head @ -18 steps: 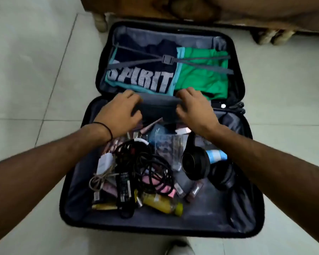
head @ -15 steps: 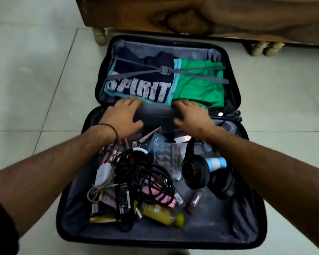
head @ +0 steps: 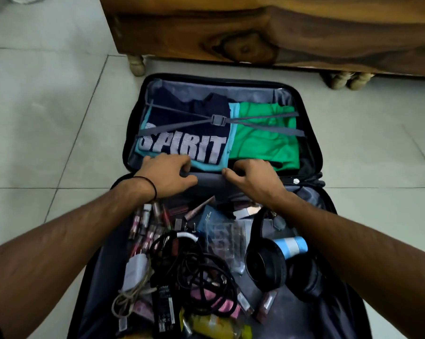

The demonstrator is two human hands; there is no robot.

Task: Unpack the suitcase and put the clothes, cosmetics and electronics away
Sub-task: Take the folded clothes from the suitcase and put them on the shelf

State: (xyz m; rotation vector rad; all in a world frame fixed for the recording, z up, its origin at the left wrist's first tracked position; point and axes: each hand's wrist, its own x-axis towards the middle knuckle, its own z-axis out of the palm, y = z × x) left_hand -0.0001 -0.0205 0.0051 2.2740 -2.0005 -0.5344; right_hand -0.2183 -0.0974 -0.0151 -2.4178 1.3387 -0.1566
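Suitcase (head: 129,143), a black hard-shell one, lies flat open on the pale tiled floor (head: 47,118), right in front of a dark wooden piece of furniture (head: 280,28). Nothing looks unpacked yet.

Both hands sit at the hinge between the halves. The left hand (head: 168,173) and right hand (head: 252,176) have fingers curled round a grey fabric fold (head: 210,179) there, gripping it.

Stuff that could go sideways from here:

- The navy "SPIRIT" T-shirt (head: 182,133) and the folded green garment (head: 263,143) in the far half are still under the grey crossed straps (head: 216,119), with the buckle clipped. Yanking clothes out from underneath probably wrecks the folds.
- The near half is a mess. The tangled black cables (head: 199,272) lie over the white charger (head: 136,267) and some of the pink lipstick tubes (head: 145,223). Lifting the tangle likely drags cosmetics along, and loose tubes would roll off across the tile.
- The black over-ear headphones (head: 265,265) sit just beside the cable pile, so they could snag too.
- The yellow plastic bottle (head: 216,329) is jammed near the power brick. If that cap isn't tight, it's bad news for the electronics.
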